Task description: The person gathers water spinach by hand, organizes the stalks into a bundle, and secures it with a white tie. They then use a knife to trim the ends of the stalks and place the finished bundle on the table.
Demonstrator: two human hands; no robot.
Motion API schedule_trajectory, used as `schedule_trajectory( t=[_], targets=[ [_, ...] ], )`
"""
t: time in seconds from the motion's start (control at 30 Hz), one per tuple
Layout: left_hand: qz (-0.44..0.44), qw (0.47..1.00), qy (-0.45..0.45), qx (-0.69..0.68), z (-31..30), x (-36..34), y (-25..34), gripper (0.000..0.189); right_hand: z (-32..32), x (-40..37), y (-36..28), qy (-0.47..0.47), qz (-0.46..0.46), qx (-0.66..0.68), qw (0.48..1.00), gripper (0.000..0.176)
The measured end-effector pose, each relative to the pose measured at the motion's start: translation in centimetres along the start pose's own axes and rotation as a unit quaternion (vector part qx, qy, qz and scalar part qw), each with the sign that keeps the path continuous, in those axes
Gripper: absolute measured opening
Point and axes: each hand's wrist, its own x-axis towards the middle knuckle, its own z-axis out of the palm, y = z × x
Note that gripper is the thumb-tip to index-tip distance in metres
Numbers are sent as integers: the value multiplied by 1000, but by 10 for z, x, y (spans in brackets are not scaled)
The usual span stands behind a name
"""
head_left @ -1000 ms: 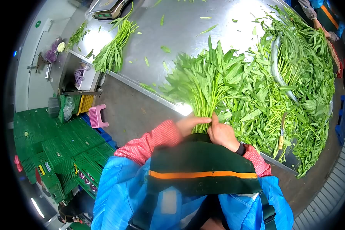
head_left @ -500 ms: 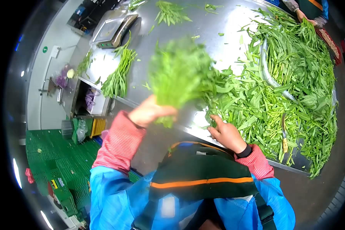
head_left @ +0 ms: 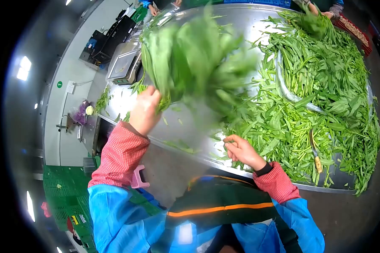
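My left hand (head_left: pixel 145 110) is closed around the stems of a bunch of water spinach (head_left: pixel 190 59), raised above the metal table (head_left: pixel 185 120). Its long leaves fan up and to the right, smeared by motion. My right hand (head_left: pixel 244 152) hovers by the table's near edge, fingers loosely bent and apart, with nothing visible in them. Just right of it spreads a large heap of loose water spinach (head_left: pixel 278 133). A sickle with a yellow handle (head_left: pixel 318 164) lies on that heap.
A scale (head_left: pixel 126 67) stands at the table's far left, near a black machine (head_left: pixel 116 38). A clear plastic strip (head_left: pixel 285 86) curves through the heap. Another person's hands (head_left: pixel 321 12) handle greens at the far right. Green crates (head_left: pixel 65 185) and a pink stool (head_left: pixel 139 177) are lower left.
My left hand has moved up and left with the bunch, whose leaves now swing toward the right. My right hand's fingers have bent more. The view has shifted, showing more of the table's far side.
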Motion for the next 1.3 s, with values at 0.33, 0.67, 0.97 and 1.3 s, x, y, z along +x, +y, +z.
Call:
schedule_trajectory(
  t=[0.33, 0.67, 0.97, 1.3],
  targets=[
    [11, 966, -13, 258, 45, -41, -82, 66, -1, 4, 11, 60, 24, -21, 998, 21],
    [-50, 978, 116, 165, 69, -97, -168, 46, 55, 72, -69, 213, -161, -245, 932, 19],
    [-114, 979, 151, 78, 98, -123, -224, 49, 148, 161, -134, 219, -403, -440, 772, 85],
    [-220, 932, 199, -207, 176, -132, -284, 34, 212, 202, -88, -9, -527, -484, 699, 22]
  ],
)
